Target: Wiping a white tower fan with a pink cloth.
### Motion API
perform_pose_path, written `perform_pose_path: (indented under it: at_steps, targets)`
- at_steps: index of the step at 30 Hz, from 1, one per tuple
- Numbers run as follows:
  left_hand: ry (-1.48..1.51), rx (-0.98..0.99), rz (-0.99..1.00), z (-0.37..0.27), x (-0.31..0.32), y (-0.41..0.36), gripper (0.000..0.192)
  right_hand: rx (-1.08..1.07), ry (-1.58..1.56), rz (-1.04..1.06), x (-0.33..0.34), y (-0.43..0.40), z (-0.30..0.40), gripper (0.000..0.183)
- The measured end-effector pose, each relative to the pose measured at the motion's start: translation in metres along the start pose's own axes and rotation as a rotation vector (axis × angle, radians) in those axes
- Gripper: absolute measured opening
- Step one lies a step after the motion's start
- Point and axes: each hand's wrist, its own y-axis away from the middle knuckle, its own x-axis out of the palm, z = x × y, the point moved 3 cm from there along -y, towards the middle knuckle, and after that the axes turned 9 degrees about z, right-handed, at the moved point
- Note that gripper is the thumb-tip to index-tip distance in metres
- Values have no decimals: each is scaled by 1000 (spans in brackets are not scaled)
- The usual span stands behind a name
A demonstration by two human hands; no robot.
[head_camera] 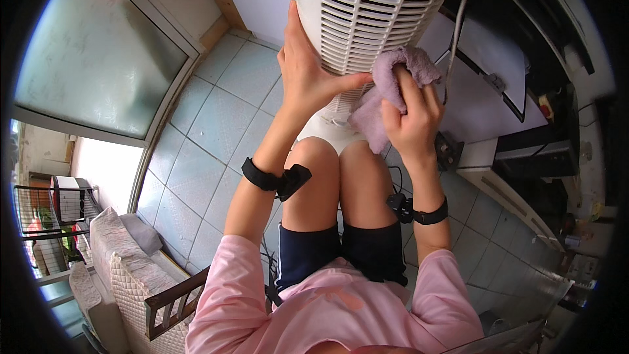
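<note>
A white tower fan (373,14) with a slatted grille stands upright in front of my knees, its rounded base (327,128) partly hidden behind them. My left hand (305,73) grips the fan's left side, fingers along the casing and thumb stretched across the lower grille. In my right hand (416,120) is a bunched purple-grey towelling cloth (369,118). It touches the grille's lower right side, and a loose end hangs down over the fan's lower body. My left thumb tip meets the cloth's edge. Black straps with small devices circle both wrists.
Pale blue tiles (236,71) cover the floor. A frosted glass door (103,54) stands left, above a quilted sofa (132,265) and a wooden armrest (172,300). A grey cable (459,24) hangs right of the fan. Farther right is a low white cabinet (506,201).
</note>
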Motion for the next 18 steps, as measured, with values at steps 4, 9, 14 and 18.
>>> perform_pose_path:
  at_steps: [4,9,14,18]
  targets:
    - [35,-7,24,-3,4,-2,148,82,34,-15,-6,2,-13,32]
    - [41,-3,2,1,-1,1,147,6,0,41,-6,-1,-2,33]
    - [-11,32,14,-6,2,0,147,86,-20,26,-8,-2,-5,35]
    - [-21,-4,6,0,-2,2,148,102,-152,33,-9,1,-16,34]
